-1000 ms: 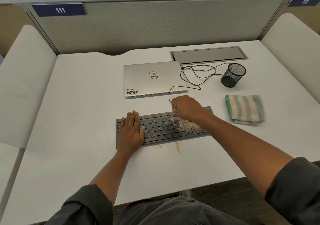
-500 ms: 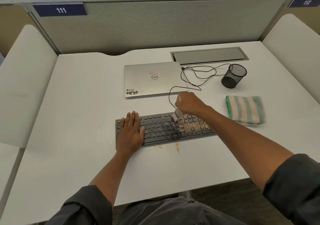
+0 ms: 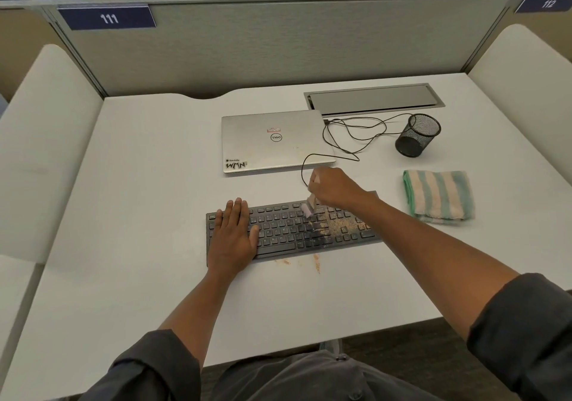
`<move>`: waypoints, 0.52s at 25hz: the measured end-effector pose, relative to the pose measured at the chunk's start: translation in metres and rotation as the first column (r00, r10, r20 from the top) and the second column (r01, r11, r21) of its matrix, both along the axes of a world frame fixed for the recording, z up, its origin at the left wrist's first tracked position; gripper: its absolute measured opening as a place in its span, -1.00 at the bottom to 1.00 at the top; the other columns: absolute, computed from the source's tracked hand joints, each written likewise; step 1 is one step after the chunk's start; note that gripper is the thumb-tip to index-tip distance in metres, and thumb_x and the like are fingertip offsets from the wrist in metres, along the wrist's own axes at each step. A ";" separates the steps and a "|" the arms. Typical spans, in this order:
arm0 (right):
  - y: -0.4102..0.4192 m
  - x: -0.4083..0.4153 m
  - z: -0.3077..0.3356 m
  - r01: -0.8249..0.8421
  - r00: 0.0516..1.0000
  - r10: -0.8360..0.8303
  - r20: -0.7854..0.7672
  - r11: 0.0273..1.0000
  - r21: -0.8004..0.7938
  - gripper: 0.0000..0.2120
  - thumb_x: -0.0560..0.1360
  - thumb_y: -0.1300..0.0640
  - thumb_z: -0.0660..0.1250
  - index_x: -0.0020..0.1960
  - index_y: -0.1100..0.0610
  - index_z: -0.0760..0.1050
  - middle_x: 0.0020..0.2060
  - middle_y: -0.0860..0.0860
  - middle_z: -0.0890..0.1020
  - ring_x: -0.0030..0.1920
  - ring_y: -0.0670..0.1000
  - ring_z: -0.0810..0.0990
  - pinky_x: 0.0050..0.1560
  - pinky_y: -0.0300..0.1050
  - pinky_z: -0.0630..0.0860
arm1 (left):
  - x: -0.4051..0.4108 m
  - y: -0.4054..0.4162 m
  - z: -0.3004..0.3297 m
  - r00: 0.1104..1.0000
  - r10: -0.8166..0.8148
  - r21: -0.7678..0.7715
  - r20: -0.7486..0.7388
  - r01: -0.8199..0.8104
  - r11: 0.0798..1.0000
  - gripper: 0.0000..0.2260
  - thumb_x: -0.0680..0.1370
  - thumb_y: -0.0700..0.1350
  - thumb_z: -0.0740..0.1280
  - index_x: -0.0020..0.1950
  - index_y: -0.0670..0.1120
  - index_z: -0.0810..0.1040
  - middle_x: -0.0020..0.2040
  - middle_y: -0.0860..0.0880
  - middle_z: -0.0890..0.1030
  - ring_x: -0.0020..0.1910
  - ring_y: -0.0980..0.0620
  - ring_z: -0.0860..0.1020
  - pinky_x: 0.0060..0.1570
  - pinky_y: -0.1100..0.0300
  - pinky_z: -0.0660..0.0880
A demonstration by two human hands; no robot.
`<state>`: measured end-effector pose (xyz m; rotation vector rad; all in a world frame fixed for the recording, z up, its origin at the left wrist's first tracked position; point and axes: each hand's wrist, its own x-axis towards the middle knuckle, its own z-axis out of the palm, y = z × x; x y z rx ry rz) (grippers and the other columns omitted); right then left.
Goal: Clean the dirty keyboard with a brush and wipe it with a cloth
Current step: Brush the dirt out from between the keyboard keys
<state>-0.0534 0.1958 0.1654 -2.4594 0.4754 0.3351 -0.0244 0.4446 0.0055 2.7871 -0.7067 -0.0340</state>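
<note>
A black keyboard lies in the middle of the white desk, with tan crumbs spread over its right half. My left hand rests flat on the keyboard's left end, fingers straight. My right hand grips a small brush whose pale pink bristles touch the top rows of keys near the middle. A folded green and cream striped cloth lies on the desk to the right of the keyboard, apart from both hands.
A shut silver laptop sits behind the keyboard, and a black cable loops from it. A black mesh cup stands at the back right beside a metal cable hatch. Crumbs lie on the desk in front of the keyboard. Partition walls enclose the desk.
My right hand has drawn the brush from the middle keys back up toward the keyboard's far edge. My left hand has stayed in place.
</note>
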 end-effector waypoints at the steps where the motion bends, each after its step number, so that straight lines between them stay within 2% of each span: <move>1: 0.002 -0.002 -0.001 -0.016 1.000 0.016 -0.016 1.000 -0.014 -0.81 0.56 0.21 0.20 0.03 0.28 0.53 -0.09 0.19 0.66 -0.14 0.12 0.63 -0.20 -0.08 0.48 | 0.000 0.000 0.000 1.000 0.001 0.000 -0.001 -0.001 1.000 -0.34 0.62 0.17 -0.14 0.65 -0.17 0.09 0.64 -0.13 0.13 0.64 -0.10 0.04 0.61 -0.04 -0.10; 5: 0.006 0.000 -0.001 -0.080 0.987 0.066 -0.145 0.992 -0.094 -0.86 0.52 0.26 0.19 -0.14 0.26 0.49 -0.27 0.12 0.60 -0.30 0.04 0.55 -0.37 -0.16 0.43 | 0.000 0.000 0.000 1.000 0.001 -0.001 -0.004 -0.001 1.000 -0.34 0.62 0.16 -0.14 0.65 -0.17 0.09 0.64 -0.13 0.14 0.63 -0.10 0.04 0.61 -0.04 -0.10; 7: 0.004 0.003 0.003 -0.049 0.996 0.043 -0.079 0.995 -0.086 -0.82 0.50 0.26 0.19 -0.07 0.34 0.53 -0.19 0.21 0.65 -0.19 0.14 0.63 -0.21 -0.02 0.55 | 0.000 0.000 0.000 1.000 -0.002 0.002 -0.003 0.002 1.000 -0.34 0.63 0.16 -0.13 0.65 -0.16 0.09 0.64 -0.13 0.14 0.63 -0.10 0.04 0.61 -0.04 -0.10; 9: 0.004 0.003 0.004 -0.007 1.000 0.009 0.020 0.997 -0.076 -0.77 0.52 0.25 0.19 0.05 0.34 0.55 -0.06 0.25 0.66 -0.04 0.20 0.64 -0.06 0.07 0.56 | 0.000 0.001 0.000 1.000 0.000 0.001 0.005 0.000 1.000 -0.35 0.63 0.15 -0.12 0.64 -0.17 0.11 0.64 -0.14 0.16 0.63 -0.11 0.06 0.61 -0.06 -0.08; 11: 0.006 -0.001 0.001 -0.014 1.000 0.015 0.022 0.997 -0.077 -0.81 0.55 0.23 0.19 0.05 0.26 0.54 -0.05 0.17 0.65 -0.05 0.14 0.61 -0.11 -0.02 0.52 | 0.000 0.001 0.000 1.000 -0.004 0.006 0.009 0.004 1.000 -0.35 0.63 0.15 -0.11 0.64 -0.19 0.12 0.63 -0.15 0.17 0.63 -0.13 0.08 0.60 -0.07 -0.05; 13: 0.008 -0.004 -0.004 -0.054 0.997 0.048 -0.063 0.993 -0.105 -0.83 0.55 0.24 0.18 0.02 0.25 0.53 -0.08 0.13 0.64 -0.11 0.08 0.60 -0.20 -0.10 0.48 | 0.000 0.000 0.000 1.000 -0.009 0.011 0.008 0.009 1.000 -0.35 0.63 0.15 -0.12 0.64 -0.19 0.12 0.63 -0.16 0.18 0.63 -0.13 0.08 0.60 -0.07 -0.05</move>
